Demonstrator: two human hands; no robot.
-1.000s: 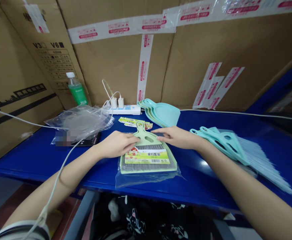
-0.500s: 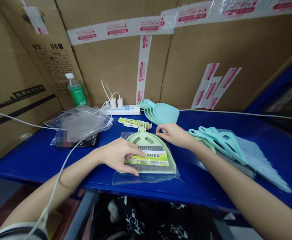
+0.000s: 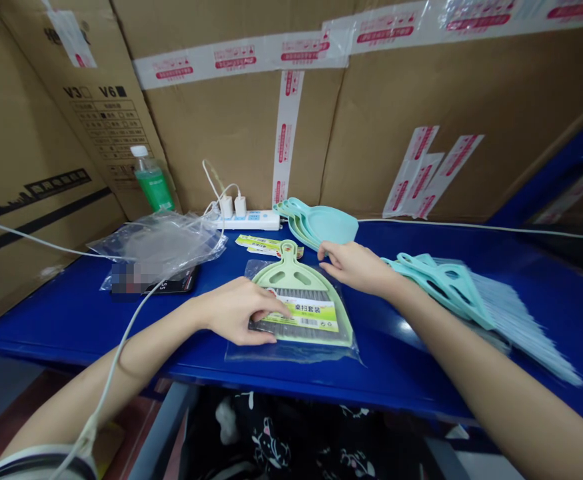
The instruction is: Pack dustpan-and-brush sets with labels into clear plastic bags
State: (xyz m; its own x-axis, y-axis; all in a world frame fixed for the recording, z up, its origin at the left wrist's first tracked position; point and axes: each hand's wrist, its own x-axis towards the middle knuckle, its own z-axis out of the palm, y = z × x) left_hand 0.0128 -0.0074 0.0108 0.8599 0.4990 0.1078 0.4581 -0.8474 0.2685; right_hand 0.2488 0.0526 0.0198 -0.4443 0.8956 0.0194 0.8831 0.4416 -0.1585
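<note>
A light green dustpan [image 3: 298, 275] lies on the table in a clear plastic bag [image 3: 291, 352]. Nested in it is a small brush with grey bristles [image 3: 296, 294], with a yellow-green label band [image 3: 316, 316] across them. My left hand [image 3: 241, 310] rests on the set's lower left side, thumb and forefinger apart, the thumb on the bag near the front edge. Just off the set's upper right side is my right hand [image 3: 354, 265], fingers loosely curled with a gap to the thumb; nothing shows in it.
Behind are nested dustpans [image 3: 328, 227], label cards [image 3: 264, 245] and a power strip [image 3: 258, 220]. Loose plastic bags [image 3: 166, 240] and a green bottle [image 3: 154, 187] stand left. Right lie several brushes [image 3: 441, 287]. Cardboard walls the back; a white cable [image 3: 126, 347] crosses my left arm.
My right hand has moved a little up and to the right, away from the dustpan's edge. The set has turned or shifted slightly, its handle a bit further right. My left hand stays nearly still.
</note>
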